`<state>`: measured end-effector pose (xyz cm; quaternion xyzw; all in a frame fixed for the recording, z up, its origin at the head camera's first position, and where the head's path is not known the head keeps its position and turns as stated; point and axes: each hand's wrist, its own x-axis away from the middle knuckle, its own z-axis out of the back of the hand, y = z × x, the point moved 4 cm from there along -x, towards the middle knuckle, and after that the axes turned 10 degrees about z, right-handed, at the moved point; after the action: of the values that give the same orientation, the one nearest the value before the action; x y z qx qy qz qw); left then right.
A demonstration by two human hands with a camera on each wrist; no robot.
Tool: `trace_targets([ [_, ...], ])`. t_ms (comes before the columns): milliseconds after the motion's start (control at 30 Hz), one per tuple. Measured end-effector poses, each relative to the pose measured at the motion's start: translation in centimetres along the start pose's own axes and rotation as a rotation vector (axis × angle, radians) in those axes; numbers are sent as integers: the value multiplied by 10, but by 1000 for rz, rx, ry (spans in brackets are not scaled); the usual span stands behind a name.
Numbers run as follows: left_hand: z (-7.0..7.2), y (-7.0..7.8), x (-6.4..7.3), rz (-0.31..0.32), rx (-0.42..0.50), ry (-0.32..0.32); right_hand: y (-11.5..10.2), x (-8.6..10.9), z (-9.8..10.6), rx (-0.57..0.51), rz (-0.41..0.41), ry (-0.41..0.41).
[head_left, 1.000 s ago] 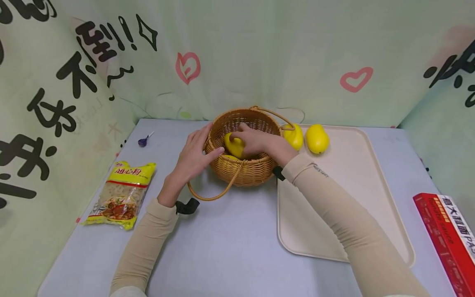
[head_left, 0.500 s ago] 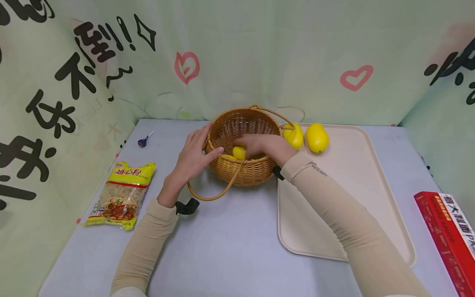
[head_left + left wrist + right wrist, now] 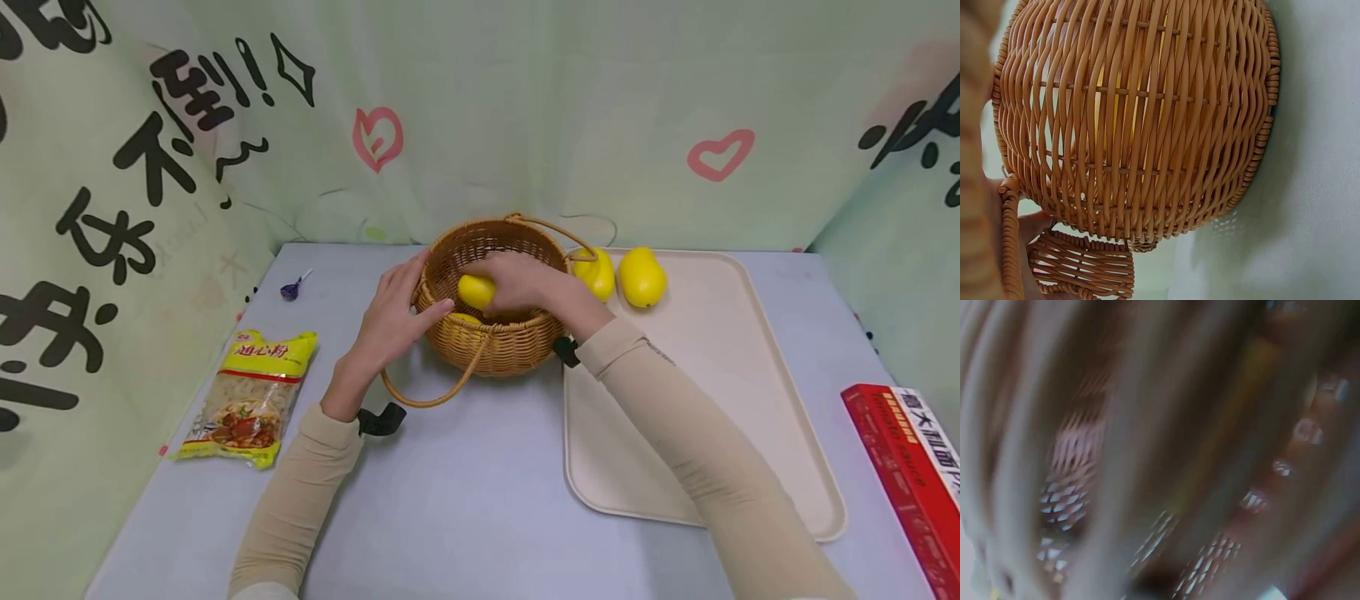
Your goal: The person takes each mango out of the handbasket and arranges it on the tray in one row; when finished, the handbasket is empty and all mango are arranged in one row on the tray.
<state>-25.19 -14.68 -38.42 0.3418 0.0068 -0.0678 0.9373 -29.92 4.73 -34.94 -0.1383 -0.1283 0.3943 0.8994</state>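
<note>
A round wicker basket (image 3: 495, 350) stands at the back middle of the table. My right hand (image 3: 517, 282) reaches inside it and grips a yellow lemon (image 3: 476, 291) near the left part of the opening. Below that, another yellow piece (image 3: 467, 318) shows just inside the near rim. Spread along the basket's left side, my left hand (image 3: 393, 312) rests on it with straight fingers, the thumb lying over the rim. Yellow shows through the weave of the basket (image 3: 1141, 125) in the left wrist view. The right wrist view is blurred, mostly filled by wicker strands.
A beige tray (image 3: 690, 400) lies to the right, with two lemons (image 3: 642, 277) at its back left corner. On the left are a yellow food packet (image 3: 251, 396) and a small purple lollipop (image 3: 291, 290). A red box (image 3: 903, 475) sits far right. One basket handle (image 3: 438, 402) hangs forward.
My right hand dipped lower into the basket half a second ago and has since risen slightly, with the lemon now higher and further left. My left hand has stayed on the basket.
</note>
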Motion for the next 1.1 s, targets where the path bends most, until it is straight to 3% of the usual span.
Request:
trace_targets([
  [200,-1,1,0,2,1,-1,-6,12,12,2,18,162],
  [467,-1,2,0,8,5,-3,-14,45,49,-164,81,415],
  [633,0,1,2,25,12,-8,-6,63,67,-255,70,530],
  [867,-1,0,3,20,14,-5,22,89,79,-245,-34,627],
  [1100,0,2,3,19,5,3,60,121,72,-266,-186,758],
])
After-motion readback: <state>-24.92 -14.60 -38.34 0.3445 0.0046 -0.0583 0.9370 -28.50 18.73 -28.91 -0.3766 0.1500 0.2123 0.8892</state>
